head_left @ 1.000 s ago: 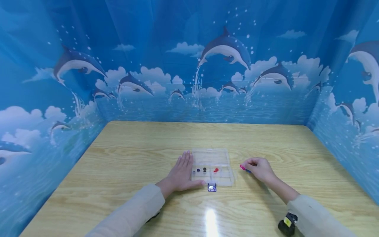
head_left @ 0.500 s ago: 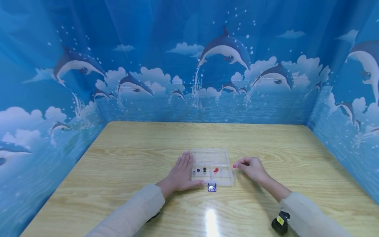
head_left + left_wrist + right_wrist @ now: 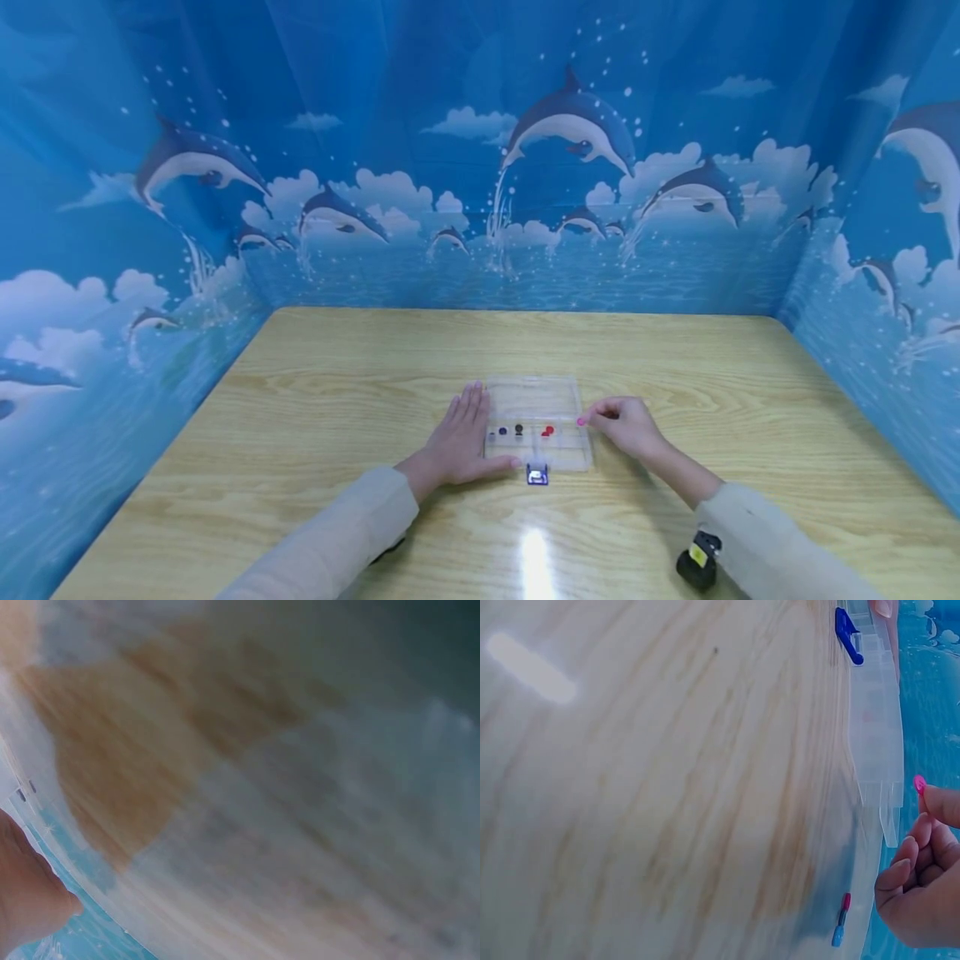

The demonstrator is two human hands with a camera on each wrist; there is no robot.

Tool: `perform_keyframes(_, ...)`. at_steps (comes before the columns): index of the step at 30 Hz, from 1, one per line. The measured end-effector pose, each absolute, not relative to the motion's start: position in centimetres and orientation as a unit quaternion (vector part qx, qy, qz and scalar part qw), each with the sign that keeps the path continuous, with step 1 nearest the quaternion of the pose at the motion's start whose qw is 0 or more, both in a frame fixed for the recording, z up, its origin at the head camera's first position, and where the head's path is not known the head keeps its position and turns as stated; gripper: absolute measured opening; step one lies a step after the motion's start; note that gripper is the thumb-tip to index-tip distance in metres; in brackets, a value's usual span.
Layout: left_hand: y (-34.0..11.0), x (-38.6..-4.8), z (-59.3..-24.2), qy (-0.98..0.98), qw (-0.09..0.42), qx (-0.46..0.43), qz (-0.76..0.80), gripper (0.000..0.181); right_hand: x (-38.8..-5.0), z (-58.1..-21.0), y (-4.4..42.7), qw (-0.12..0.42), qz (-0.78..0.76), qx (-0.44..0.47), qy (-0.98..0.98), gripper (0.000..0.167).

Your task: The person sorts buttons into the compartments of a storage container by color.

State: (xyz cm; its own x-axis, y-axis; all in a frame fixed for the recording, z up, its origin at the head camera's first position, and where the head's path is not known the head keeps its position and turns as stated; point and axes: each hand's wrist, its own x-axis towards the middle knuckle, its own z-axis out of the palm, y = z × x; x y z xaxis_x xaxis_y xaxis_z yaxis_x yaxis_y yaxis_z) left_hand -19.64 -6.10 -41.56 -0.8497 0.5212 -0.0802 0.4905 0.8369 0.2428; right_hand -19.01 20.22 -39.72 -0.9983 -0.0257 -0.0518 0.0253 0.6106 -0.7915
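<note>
A clear plastic compartment box [image 3: 568, 457] lies on the table with its transparent lid [image 3: 532, 396] folded back. Several small dark pieces [image 3: 518, 429] and red pieces [image 3: 548, 431] sit in its back row of compartments. My left hand [image 3: 461, 442] rests flat along the box's left side, fingers straight, thumb by the front edge. Between right thumb and index finger, my right hand [image 3: 630, 429] pinches a small pink round piece [image 3: 919, 784], held at the box's right edge. Only part of the left hand [image 3: 30, 892] shows in the left wrist view.
A blue-purple latch [image 3: 537, 475] hangs at the box's front edge. On the table near the right hand lies a small red-and-blue piece [image 3: 841, 921], seen in the right wrist view. A dolphin-printed curtain [image 3: 480, 167] surrounds the wooden table [image 3: 360, 358].
My right hand has moved left toward the box, carrying the pink piece from the tabletop to the box's right edge. The left hand and the box have stayed put.
</note>
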Motion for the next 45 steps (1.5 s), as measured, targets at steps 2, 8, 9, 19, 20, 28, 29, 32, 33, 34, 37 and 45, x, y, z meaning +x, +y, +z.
perform_keyframes(2,-6.1,-19.7,-41.6,0.956,0.07,0.265,0.108,0.106,-19.0,-39.7,20.0,0.03,-0.445,0.0,0.895,0.013)
perform_keyframes(8,-6.1,-19.6,-41.5,0.956,0.073,0.264,0.108,0.106,-19.0,-40.0,19.7,0.03,-0.449,-0.01,0.893,0.013)
perform_keyframes(9,-6.1,-19.5,-41.5,0.956,0.073,0.264,0.108,0.106,-19.0,-40.0,19.7,0.028,-0.446,-0.013,0.894,0.013)
perform_keyframes(19,-6.1,-19.6,-41.6,0.956,0.069,0.266,0.105,0.106,-19.0,-40.2,19.1,0.018,-0.442,-0.033,0.896,0.01)
perform_keyframes(20,-6.1,-19.6,-41.6,0.956,0.069,0.266,0.105,0.105,-19.0,-40.2,19.1,0.018,-0.442,-0.033,0.896,0.01)
perform_keyframes(28,-6.1,-19.5,-41.5,0.956,0.072,0.264,0.108,0.106,-18.9,-40.3,19.0,0.019,-0.427,-0.031,0.903,0.009)
perform_keyframes(29,-6.1,-19.5,-41.5,0.956,0.072,0.264,0.108,0.106,-18.9,-40.3,18.9,0.021,-0.426,-0.028,0.904,0.009)
perform_keyframes(32,-6.0,-19.5,-41.4,0.956,0.073,0.263,0.108,0.106,-18.9,-40.1,18.9,0.034,-0.426,-0.02,0.904,0.01)
perform_keyframes(33,-6.0,-19.5,-41.4,0.956,0.073,0.264,0.107,0.106,-18.9,-40.1,18.9,0.037,-0.427,-0.017,0.903,0.01)
perform_keyframes(34,-6.0,-19.5,-41.4,0.956,0.072,0.264,0.107,0.106,-18.9,-40.0,18.9,0.041,-0.428,-0.013,0.903,0.01)
perform_keyframes(37,-6.0,-19.5,-41.4,0.956,0.072,0.265,0.106,0.106,-18.8,-39.9,18.9,0.044,-0.43,-0.01,0.902,0.011)
perform_keyframes(45,-6.0,-19.6,-41.5,0.956,0.071,0.262,0.107,0.106,-18.9,-39.9,19.2,0.037,-0.43,-0.007,0.902,0.011)
